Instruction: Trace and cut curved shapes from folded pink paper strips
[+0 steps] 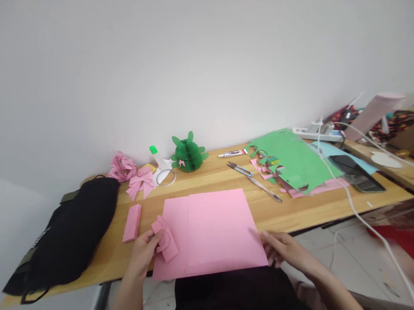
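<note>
My left hand (143, 254) is closed on a small pink paper cutout (166, 240), pinched between thumb and fingers; curved lines show on it. The cutout lies over the left side of large pink paper sheets (219, 229), stacked with edges offset at the table's front. At the sheets' right edge, my right hand (282, 250) rests with loosely curled fingers apart, nothing visibly held. A folded pink paper strip (132, 223) lies left of the sheets. Behind it are a pink paper bow (141, 181) and a crumpled pink paper flower (122, 166).
A black bag (70, 230) covers the table's left end. Along the back are a green paper ball figure (187, 155), a glue stick (158, 158) and a glue tube (233, 153). Thread snips (240, 169), tweezers (265, 188), green paper (292, 158), a phone (357, 173) and white cables (350, 206) are right.
</note>
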`<state>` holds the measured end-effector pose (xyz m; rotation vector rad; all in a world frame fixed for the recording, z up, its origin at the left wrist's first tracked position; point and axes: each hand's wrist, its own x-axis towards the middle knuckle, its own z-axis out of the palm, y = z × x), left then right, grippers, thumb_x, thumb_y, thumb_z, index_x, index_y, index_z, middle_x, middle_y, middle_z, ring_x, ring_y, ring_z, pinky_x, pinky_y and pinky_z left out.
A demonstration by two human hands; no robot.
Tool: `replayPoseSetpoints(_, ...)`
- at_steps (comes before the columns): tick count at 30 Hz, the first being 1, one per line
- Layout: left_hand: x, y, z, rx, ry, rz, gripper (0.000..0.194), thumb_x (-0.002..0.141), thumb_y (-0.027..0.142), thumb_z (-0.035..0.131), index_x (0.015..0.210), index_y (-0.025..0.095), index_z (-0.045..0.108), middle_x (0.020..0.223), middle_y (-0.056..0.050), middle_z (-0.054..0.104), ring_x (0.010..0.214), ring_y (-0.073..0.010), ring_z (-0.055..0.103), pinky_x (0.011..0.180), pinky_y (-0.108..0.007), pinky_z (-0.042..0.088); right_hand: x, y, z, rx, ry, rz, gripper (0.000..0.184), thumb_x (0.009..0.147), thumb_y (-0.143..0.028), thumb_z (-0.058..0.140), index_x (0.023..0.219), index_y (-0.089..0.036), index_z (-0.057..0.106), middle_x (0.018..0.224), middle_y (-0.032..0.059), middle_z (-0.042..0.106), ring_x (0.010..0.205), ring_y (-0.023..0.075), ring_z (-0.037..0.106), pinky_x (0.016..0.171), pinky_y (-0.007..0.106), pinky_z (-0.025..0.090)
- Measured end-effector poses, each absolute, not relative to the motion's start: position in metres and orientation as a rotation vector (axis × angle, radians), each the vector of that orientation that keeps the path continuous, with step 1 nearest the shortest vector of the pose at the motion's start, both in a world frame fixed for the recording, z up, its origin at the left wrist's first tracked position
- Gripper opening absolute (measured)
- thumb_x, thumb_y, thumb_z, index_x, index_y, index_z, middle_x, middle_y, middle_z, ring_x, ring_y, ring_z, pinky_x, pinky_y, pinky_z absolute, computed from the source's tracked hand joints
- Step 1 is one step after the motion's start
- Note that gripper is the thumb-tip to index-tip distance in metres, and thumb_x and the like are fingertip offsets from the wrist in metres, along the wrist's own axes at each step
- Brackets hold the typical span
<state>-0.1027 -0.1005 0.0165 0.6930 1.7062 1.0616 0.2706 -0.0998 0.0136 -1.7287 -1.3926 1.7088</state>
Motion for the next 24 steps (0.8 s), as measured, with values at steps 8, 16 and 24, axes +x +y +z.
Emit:
replayPoseSetpoints(8, -0.101, -0.101, 0.016, 0.634, 1.667, 1.107, 0.040, 0.042, 0.042, 0.085, 0.065, 0.015, 0.066, 0.059, 0.000, 0.061, 0.055, -0.0127, 0.053, 0.053, -0.024, 0.045, 0.224, -0.045, 0.026, -1.355, -1.093, 1.754, 0.042, 0.054, -0.044, 0.079, 0.082, -0.015, 0.066, 0.077, 0.0052, 0.072, 0.069, 0.0196, 0.066, 0.059, 0.028, 0.049)
replayPoseSetpoints(16, -0.105, -0.108, 0.026, 0.581, 1.574, 1.268, 0.036, 0.045, 0.039, 0.085, 0.063, 0.017, 0.063, 0.059, 0.002, 0.058, 0.060, -0.0129, 0.055, 0.055, -0.023, 0.045, 0.267, -0.029, 0.045, -1.411, -0.914, 1.706, 0.035, 0.054, -0.038, 0.080, 0.078, -0.017, 0.068, 0.068, 0.0051, 0.072, 0.058, 0.0181, 0.065, 0.054, 0.027, 0.050)
replayPoseSetpoints(24, -0.103, -0.098, 0.034, 0.510, 1.579, 1.315, 0.044, 0.039, 0.040, 0.088, 0.067, 0.013, 0.068, 0.059, 0.003, 0.058, 0.054, -0.0078, 0.048, 0.049, -0.019, 0.039, 0.335, -0.031, 0.042, -1.527, -0.532, 1.238, 0.019, 0.054, -0.022, 0.077, 0.070, -0.018, 0.068, 0.073, 0.0047, 0.073, 0.060, 0.0171, 0.066, 0.050, 0.022, 0.054)
